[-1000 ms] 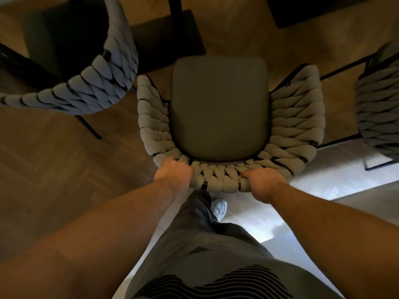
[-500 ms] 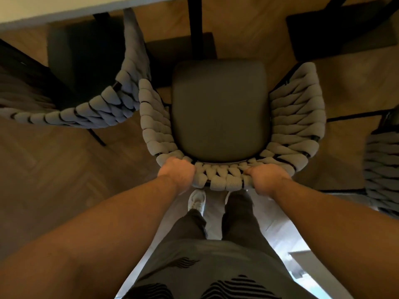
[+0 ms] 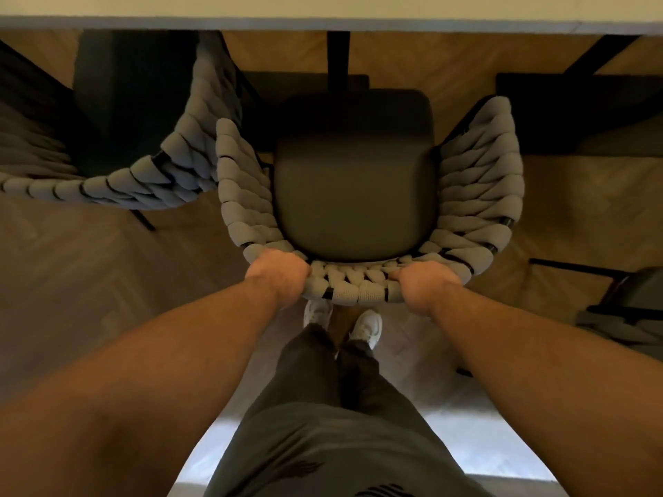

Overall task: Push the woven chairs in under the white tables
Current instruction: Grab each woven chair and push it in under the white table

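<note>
A grey woven chair (image 3: 480, 188) with a dark seat cushion stands right in front of me, its back toward me. My left hand (image 3: 278, 276) grips the left part of the woven back rim. My right hand (image 3: 421, 286) grips the right part of the same rim. The white table (image 3: 323, 10) edge runs across the top of the view, and the seat's front lies just short of it, beside a black table leg (image 3: 338, 61). A second woven chair (image 3: 150, 181) stands to the left, its seat under the table.
Another chair (image 3: 635, 310) shows at the right edge. Dark table bases (image 3: 574, 109) lie under the table on the wooden floor. My legs and white shoes (image 3: 366, 328) stand just behind the chair, with a bright floor patch below.
The chair has slid forward toward the table with both hands on its back. I stepped after it, and the white table edge now spans the top of the view.
</note>
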